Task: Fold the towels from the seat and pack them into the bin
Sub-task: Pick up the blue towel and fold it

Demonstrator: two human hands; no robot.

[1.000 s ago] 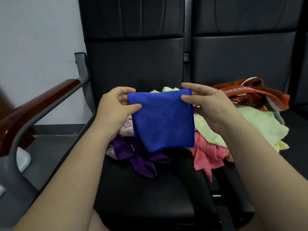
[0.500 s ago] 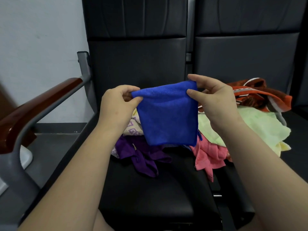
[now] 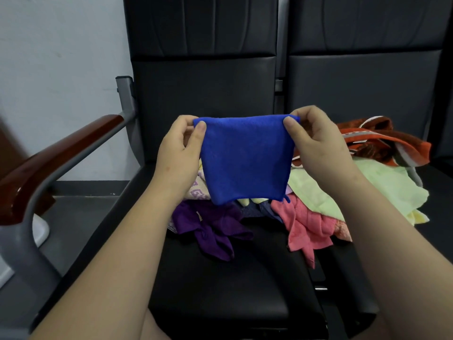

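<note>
I hold a blue towel (image 3: 245,158) up in front of me, folded over and hanging flat above the black seat (image 3: 220,290). My left hand (image 3: 179,148) pinches its top left corner and my right hand (image 3: 316,141) pinches its top right corner. Under it lies a pile of loose towels: a purple one (image 3: 210,227), a pink one (image 3: 306,227), a pale green one (image 3: 367,187), a pale patterned one (image 3: 196,190) and an orange-brown one (image 3: 382,138). No bin is in view.
A wooden armrest (image 3: 49,155) on a grey metal frame (image 3: 27,231) stands at the left. The pile spreads onto a second black seat (image 3: 438,177) at the right. Tall black seat backs (image 3: 203,69) rise behind, and a white wall (image 3: 61,69) is at the left.
Both hands have lifted the blue towel higher and levelled its top edge. The grip has shifted to thumb pinches at the two top corners.
</note>
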